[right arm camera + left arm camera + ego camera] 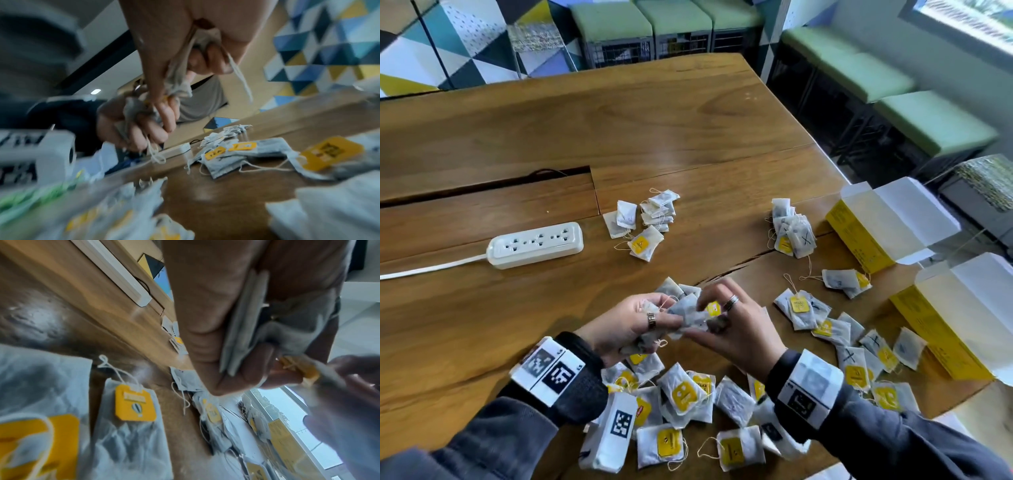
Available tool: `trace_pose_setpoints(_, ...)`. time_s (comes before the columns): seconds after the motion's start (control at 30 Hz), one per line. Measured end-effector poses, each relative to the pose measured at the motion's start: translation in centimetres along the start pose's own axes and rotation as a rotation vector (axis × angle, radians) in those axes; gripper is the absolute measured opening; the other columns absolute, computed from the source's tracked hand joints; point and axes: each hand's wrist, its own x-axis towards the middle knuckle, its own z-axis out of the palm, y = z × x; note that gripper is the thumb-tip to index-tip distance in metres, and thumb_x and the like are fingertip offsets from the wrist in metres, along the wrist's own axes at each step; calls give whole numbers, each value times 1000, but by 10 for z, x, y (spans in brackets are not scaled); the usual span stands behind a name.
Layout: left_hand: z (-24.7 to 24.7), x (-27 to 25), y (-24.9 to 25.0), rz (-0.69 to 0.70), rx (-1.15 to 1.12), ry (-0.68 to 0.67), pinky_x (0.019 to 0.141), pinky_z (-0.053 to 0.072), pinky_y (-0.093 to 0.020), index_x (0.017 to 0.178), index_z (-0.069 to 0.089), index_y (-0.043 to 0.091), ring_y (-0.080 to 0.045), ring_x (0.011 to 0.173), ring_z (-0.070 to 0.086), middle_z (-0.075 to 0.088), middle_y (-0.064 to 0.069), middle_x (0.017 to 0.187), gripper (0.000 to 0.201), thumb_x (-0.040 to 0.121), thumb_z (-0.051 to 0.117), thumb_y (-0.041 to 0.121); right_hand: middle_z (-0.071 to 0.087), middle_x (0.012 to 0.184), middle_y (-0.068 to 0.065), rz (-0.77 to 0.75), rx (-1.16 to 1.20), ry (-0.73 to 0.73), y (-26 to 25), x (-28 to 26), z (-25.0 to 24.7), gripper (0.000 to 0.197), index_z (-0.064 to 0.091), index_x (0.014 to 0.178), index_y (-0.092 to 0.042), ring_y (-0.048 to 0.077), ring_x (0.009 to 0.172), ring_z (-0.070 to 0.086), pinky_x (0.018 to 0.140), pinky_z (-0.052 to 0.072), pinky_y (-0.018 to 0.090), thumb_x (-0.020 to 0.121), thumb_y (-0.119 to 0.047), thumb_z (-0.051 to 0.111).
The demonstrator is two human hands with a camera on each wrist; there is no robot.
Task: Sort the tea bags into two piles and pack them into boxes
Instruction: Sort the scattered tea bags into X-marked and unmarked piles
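Nearest the head camera, white paper tea bags with yellow card tags and thin strings lie strewn flat on the brown wooden bench, an unsorted heap right below the wrists, likely kept close so each can be picked up without reaching. Just above that heap, the left hand has its fingers curled round a small stack of bags, seemingly a batch being gathered. The right hand pinches one bag between thumb and fingertips against that stack, probably turning it to read the pen mark.

Further out lie two small sorted piles: one near the bench's middle, another to the right with bags marked with an X. They lie well apart, presumably to keep the kinds from mixing. Two yellow cardboard boxes with white flaps open wait at the right edge, near the X pile, ready for packing. A white power strip rests to the left.
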Motion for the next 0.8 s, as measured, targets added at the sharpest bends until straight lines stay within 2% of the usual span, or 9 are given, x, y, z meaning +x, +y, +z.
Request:
trace_pose_setpoints(0.1,-3,1,1,18,-23,56,39,34,-17,91,56,11,-13,53,42,62,-4,64,31,67,76,9,56,82,-6,460,529,-21,3,7,-13,27,53,95,-18,-2,71,53,68,44,19,80,-40,54)
trace_pose_setpoints(0.17,-6,2,1,18,-43,88,40,35,-18,91,56,13,-16,57,40,64,-6,68,29,68,74,12,60,87,0,649,897,-16,10,11,-20,32,55,103,-14,8,76,57,70,48,26,81,-35,43)
trace_pose_setpoints(0.27,-3,4,0,30,-27,145,37,30,-17,91,56,13,-15,53,37,62,-6,66,22,73,68,10,60,93,5,780,1254,-35,10,16,-28,34,56,113,-11,13,73,61,59,49,23,85,-19,39)
trace_pose_setpoints(0.37,8,11,-1,38,-15,227,34,24,-15,92,55,11,-8,42,32,57,-3,55,14,83,59,0,59,101,6,735,1337,-146,4,20,-30,40,59,115,-13,16,82,58,68,50,24,80,5,49)
trace_pose_setpoints(0.5,17,16,1,36,-40,159,33,25,-14,94,57,12,-6,39,30,52,-14,70,11,87,56,3,57,105,2,548,1140,-167,-1,23,-20,56,54,119,-19,8,81,61,73,53,22,70,3,70)
trace_pose_setpoints(0.6,14,16,6,25,-81,106,38,27,-16,97,58,12,-11,51,30,59,-10,69,13,89,52,3,57,112,-3,455,696,-146,-5,30,-15,59,53,116,-31,12,88,58,81,53,28,71,-2,77)
trace_pose_setpoints(0.67,11,15,9,25,-80,86,38,29,-16,92,61,12,-12,53,32,62,-6,66,11,84,58,5,55,120,-5,401,444,-184,-5,34,-14,61,50,121,-35,10,94,58,81,51,21,72,-12,78)
trace_pose_setpoints(0.73,8,12,12,14,-92,66,37,33,-15,89,63,14,-10,49,40,62,-4,66,15,76,66,7,57,118,-5,367,309,-253,-6,40,-15,55,50,126,-29,8,99,57,81,46,15,77,-20,74)
trace_pose_setpoints(0.8,3,10,13,-10,-126,47,38,37,-15,92,64,14,-7,47,45,58,-2,66,21,71,63,16,60,101,-11,283,171,-355,-7,45,-15,36,55,119,-23,4,94,55,81,40,18,84,-24,66)
